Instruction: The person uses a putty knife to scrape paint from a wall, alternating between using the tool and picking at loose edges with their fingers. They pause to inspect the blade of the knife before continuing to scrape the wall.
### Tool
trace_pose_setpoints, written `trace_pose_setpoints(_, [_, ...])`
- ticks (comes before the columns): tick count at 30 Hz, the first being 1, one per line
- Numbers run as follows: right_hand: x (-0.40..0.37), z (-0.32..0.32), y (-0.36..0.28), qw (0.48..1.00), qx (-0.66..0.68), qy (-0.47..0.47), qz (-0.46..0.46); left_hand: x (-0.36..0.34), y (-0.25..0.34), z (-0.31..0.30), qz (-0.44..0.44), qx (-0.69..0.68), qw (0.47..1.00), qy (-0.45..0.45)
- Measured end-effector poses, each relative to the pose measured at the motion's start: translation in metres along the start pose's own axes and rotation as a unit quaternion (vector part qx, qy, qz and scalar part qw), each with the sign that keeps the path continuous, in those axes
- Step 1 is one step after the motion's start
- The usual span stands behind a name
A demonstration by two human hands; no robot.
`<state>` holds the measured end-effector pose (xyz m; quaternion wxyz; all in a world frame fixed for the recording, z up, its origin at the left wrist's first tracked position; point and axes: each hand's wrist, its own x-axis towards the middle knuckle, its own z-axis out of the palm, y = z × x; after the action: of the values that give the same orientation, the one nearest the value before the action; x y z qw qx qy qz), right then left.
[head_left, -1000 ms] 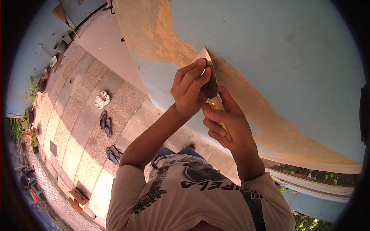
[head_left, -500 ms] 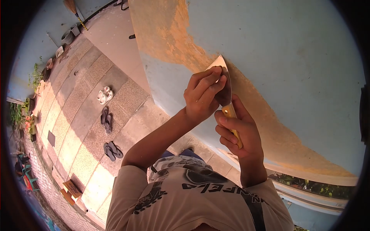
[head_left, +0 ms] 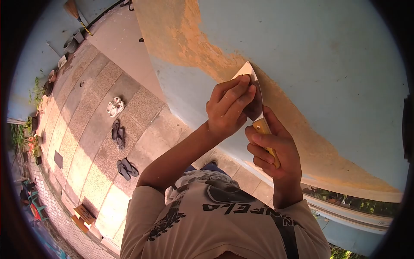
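My right hand (head_left: pixel 276 146) is wrapped round the yellow handle of a putty knife (head_left: pixel 258 103), with the thumb along the handle. The fingers of my left hand (head_left: pixel 228 105) are bent together against the face of its metal blade; the left thumb is mostly hidden. The blade points up and its edge lies at the wall (head_left: pixel 327 77). That wall is pale blue, with a long bare tan patch (head_left: pixel 302 116) running diagonally past the blade. Rougher, orange-tan surface shows above the blade tip.
White clogs (head_left: pixel 115 107) and two pairs of dark sandals (head_left: pixel 127 168) lie on the tiled floor (head_left: pixel 95 138) to the left. A cardboard box (head_left: pixel 84 213) is at lower left. A broom (head_left: pixel 77 17), pots and plants line the far side. A ledge with greenery runs at lower right.
Both hands and the putty knife have shifted slightly right against the wall, with the handle a little lower. The view has moved slightly. The grip looks the same.
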<state>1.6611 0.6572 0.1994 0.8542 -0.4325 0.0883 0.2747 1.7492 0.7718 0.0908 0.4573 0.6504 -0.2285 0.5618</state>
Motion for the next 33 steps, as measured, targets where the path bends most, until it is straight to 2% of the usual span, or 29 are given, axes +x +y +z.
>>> trace_pose_setpoints(5, [0.011, 0.009, -0.001, 0.999, -0.025, 0.021, -0.005, 0.004, -0.018, 0.004, 0.007, 0.030, 0.998, 0.049])
trace_pose_setpoints(8, [0.003, 0.003, 0.001, 1.000, 0.004, 0.010, -0.009, 0.001, -0.001, -0.001, -0.002, -0.003, 1.000, -0.009])
trace_pose_setpoints(11, [0.006, 0.004, -0.001, 1.000, -0.003, 0.020, -0.009, 0.004, -0.011, 0.006, -0.006, 0.009, 0.999, 0.040])
trace_pose_setpoints(16, [0.001, -0.004, 0.006, 0.999, -0.017, 0.027, -0.020, -0.002, -0.003, 0.002, -0.017, -0.021, 1.000, 0.010])
trace_pose_setpoints(20, [0.024, 0.005, 0.008, 0.999, -0.022, 0.016, -0.033, 0.007, -0.022, -0.001, -0.011, 0.010, 0.999, 0.041])
trace_pose_setpoints(23, [0.062, 0.020, 0.017, 0.999, -0.033, -0.033, -0.015, 0.015, -0.057, -0.039, -0.024, 0.079, 0.996, -0.037])
trace_pose_setpoints(24, [0.069, 0.023, 0.025, 0.999, -0.032, -0.032, -0.014, 0.016, -0.060, -0.048, -0.018, 0.076, 0.996, -0.039])
trace_pose_setpoints(26, [0.066, 0.029, 0.033, 1.000, -0.003, -0.028, 0.005, 0.017, -0.058, -0.070, -0.022, 0.060, 0.988, -0.137])
trace_pose_setpoints(27, [0.053, 0.030, 0.036, 0.999, -0.005, -0.033, 0.003, 0.014, -0.053, -0.077, -0.008, 0.030, 0.987, -0.156])
trace_pose_setpoints(29, [0.028, 0.031, 0.038, 0.996, -0.042, -0.014, -0.082, 0.012, -0.041, -0.099, 0.039, 0.024, 0.976, -0.214])
trace_pose_setpoints(33, [0.016, 0.037, 0.015, 0.986, -0.051, -0.002, -0.157, -0.004, -0.041, -0.116, 0.006, -0.013, 0.977, -0.213])
